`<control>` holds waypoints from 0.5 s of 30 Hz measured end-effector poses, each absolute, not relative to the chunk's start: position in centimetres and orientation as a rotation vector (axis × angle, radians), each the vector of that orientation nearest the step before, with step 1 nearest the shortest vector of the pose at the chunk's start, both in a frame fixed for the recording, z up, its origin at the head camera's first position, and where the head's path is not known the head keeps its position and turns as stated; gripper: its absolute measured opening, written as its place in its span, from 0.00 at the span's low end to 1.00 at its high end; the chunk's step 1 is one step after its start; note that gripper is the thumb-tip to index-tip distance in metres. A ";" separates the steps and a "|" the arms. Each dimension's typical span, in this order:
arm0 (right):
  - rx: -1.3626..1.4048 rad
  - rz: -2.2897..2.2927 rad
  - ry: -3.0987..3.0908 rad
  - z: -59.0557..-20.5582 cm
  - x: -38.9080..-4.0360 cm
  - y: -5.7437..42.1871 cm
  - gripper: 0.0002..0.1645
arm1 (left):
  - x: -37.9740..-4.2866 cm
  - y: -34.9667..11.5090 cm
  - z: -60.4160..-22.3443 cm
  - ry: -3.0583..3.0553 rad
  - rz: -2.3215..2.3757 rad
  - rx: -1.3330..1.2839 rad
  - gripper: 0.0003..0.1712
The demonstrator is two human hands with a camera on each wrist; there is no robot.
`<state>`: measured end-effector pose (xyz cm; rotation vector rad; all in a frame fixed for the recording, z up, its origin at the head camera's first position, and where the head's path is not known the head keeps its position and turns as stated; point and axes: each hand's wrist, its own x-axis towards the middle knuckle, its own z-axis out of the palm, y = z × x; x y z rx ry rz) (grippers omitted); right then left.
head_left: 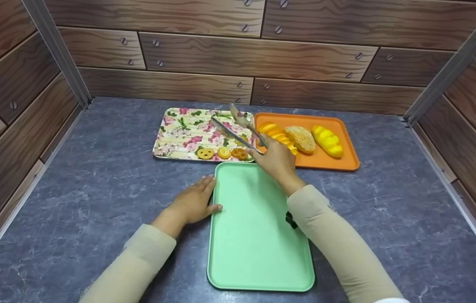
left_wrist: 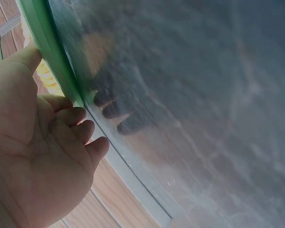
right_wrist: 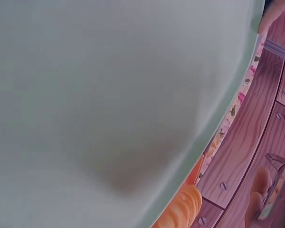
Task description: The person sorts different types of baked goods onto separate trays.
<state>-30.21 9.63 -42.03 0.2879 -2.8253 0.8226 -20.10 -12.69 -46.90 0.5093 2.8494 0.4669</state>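
Observation:
My right hand (head_left: 278, 162) grips metal tongs (head_left: 238, 135); their arms are spread apart over the floral tray (head_left: 179, 130), with nothing between the tips. In the right wrist view, the fingers (right_wrist: 259, 187) and part of the tongs (right_wrist: 277, 160) show at the lower right. Small toy biscuits, a face-like one (head_left: 205, 153), a round yellow one (head_left: 223, 152) and a brown one (head_left: 239, 154), lie along the floral tray's front edge. My left hand (head_left: 191, 202) rests at the left rim of the green tray (head_left: 259, 235), fingers extended and thumb over the rim, also seen in the left wrist view.
Right of the floral tray sits an orange tray (head_left: 349, 162). It carries a sliced orange-yellow loaf (head_left: 278, 135), a tan crumb-coated bun (head_left: 301, 139) and a yellow bumpy loaf (head_left: 327, 142). Wood-patterned walls (head_left: 204, 52) enclose the dark marbled tabletop (head_left: 94, 189).

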 end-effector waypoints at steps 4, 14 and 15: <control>0.215 0.819 -2.789 -41.9 -30.4 10.6 0.34 | -20.1 -12.6 -46.8 2.847 0.463 0.507 0.47; 0.052 0.848 -2.799 -41.9 -30.2 14.3 0.37 | -20.0 -12.7 -46.9 2.832 0.476 0.516 0.47; 0.040 0.849 -2.799 -42.0 -30.3 14.7 0.38 | -20.0 -12.7 -46.9 2.833 0.472 0.515 0.47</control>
